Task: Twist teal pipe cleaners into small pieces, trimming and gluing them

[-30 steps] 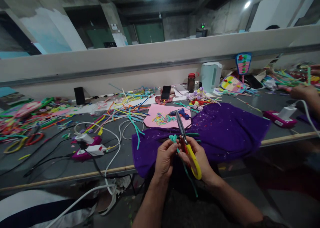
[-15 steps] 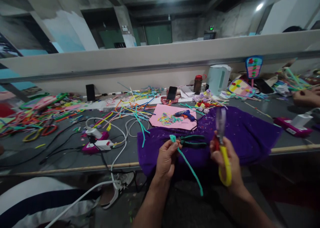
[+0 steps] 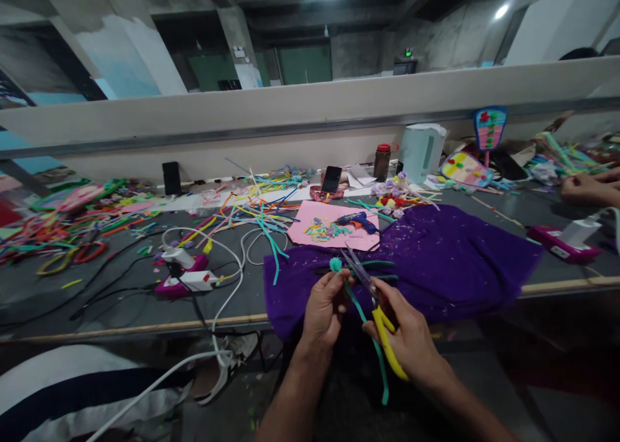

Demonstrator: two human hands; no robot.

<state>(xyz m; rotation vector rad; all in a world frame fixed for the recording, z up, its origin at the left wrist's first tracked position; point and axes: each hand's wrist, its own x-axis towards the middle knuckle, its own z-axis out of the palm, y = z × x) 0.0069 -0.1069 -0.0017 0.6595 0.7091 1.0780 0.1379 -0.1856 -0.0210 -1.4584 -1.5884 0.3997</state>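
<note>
Between the thumb and fingers of my left hand (image 3: 325,306) is a teal pipe cleaner (image 3: 380,358), its top end curled into a small knot and its long tail hanging down to the right. My right hand (image 3: 409,332) grips yellow-handled scissors (image 3: 386,338). Their blades are slightly apart and point up and left, close to the pipe cleaner just below my left fingers. Whether the blades touch it I cannot tell. Behind the scissors, dark green-handled pliers (image 3: 380,264) lie on the purple cloth (image 3: 465,254), partly hidden.
A pink sheet (image 3: 305,212) carries cut pieces and a blue glue gun (image 3: 358,221). Power strips (image 3: 181,287) with trailing cables lie left; another power strip (image 3: 562,245) is right. Loose pipe cleaners (image 3: 271,225) spread behind. A co-worker's hands (image 3: 588,187) are at far right.
My right hand has brought the scissors left and turned their blades toward the pipe cleaner. My left hand stays nearly in place; the tail hangs a little lower.
</note>
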